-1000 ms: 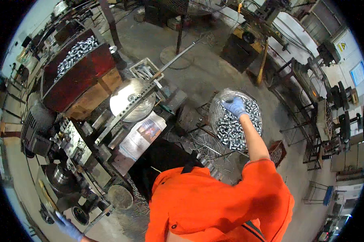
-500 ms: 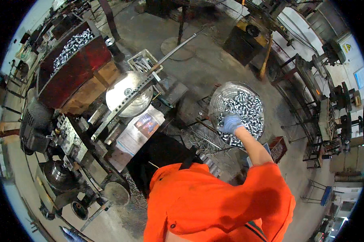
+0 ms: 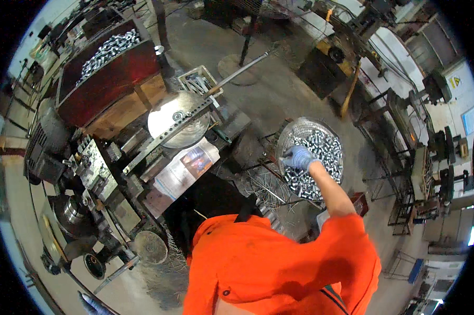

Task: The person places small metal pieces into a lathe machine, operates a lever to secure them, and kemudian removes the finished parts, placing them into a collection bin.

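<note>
My right hand (image 3: 300,158), in a blue-grey glove, is over the left part of a round perforated metal basin (image 3: 286,137). Its fingers are bent together; whatever lies between them is hidden. Short shiny metal cylinders (image 3: 326,152) fill most of the basin around and beneath the hand. At the lower left rim of the view, my left hand (image 3: 93,305), also gloved, is only partly visible. Its fingers look stretched out, with nothing seen in them, below a machine's handle bar (image 3: 116,275).
A machine with a shiny round plate (image 3: 166,123) and a long drilled bar stands left of centre, a printed sheet (image 3: 187,170) beside it. Behind is a red bin (image 3: 111,79) of similar cylinders. Thin metal rods (image 3: 268,189) lie near the basin. More machines line the right.
My right hand has lifted slightly from among the cylinders toward the basin's left side. The view has shifted, so the machine and bin appear farther right. The left hand stays at the lower left.
</note>
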A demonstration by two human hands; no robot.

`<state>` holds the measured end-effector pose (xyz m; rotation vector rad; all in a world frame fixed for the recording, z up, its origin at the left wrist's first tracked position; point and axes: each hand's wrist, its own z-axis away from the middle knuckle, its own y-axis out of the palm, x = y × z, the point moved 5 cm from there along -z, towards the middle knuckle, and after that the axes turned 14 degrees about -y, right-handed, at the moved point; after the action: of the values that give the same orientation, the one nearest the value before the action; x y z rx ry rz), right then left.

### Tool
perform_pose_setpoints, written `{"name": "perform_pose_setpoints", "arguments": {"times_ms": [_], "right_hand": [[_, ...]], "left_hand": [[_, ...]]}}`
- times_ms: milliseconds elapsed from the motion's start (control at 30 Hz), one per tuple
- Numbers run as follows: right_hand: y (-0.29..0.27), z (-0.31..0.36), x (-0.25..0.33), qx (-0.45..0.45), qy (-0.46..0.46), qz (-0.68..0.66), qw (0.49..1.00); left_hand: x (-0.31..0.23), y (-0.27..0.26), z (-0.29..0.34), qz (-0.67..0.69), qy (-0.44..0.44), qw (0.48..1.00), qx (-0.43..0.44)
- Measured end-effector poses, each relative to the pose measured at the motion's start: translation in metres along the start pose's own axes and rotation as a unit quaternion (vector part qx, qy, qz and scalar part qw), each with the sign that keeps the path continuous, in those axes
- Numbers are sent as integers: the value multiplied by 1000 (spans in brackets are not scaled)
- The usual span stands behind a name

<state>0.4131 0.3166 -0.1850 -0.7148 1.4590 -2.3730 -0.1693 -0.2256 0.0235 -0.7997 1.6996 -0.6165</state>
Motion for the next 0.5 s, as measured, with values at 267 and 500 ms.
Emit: {"name": "perform_pose_setpoints", "arguments": {"times_ms": [267, 500], "right_hand": [[-73, 1, 267, -182, -380, -311, 852], [-109, 50, 452, -234, -670, -128, 693]], "left_hand": [[-127, 113, 64, 162, -27, 922, 350], [-194, 164, 129, 241, 123, 847, 458]]}}
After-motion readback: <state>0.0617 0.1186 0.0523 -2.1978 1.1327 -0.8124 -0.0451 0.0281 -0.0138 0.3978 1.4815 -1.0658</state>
